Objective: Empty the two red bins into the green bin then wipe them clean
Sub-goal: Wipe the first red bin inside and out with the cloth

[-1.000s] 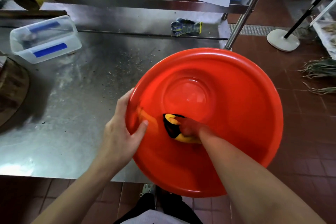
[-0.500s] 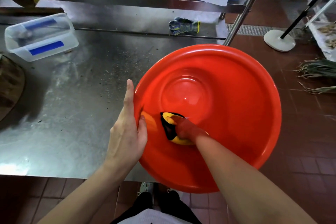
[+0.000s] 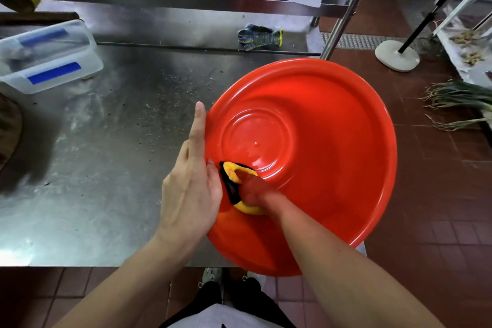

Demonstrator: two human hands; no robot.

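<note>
The left hand (image 3: pixel 190 189) has slid from gripping the rim to lying flat-fingered against the red bin (image 3: pixel 319 162) at frame centre on the tabletop (image 3: pixel 106 168), while the right hand (image 3: pixel 255 193), clamped on the yellow cloth (image 3: pixel 234 172), wipes its inside, so cleaning seems underway.

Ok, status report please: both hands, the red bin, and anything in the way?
Left hand steadies red bin at its rim. Right hand inside, grips yellow cloth. Bin overhangs steel table edge. Nothing blocks.
</note>
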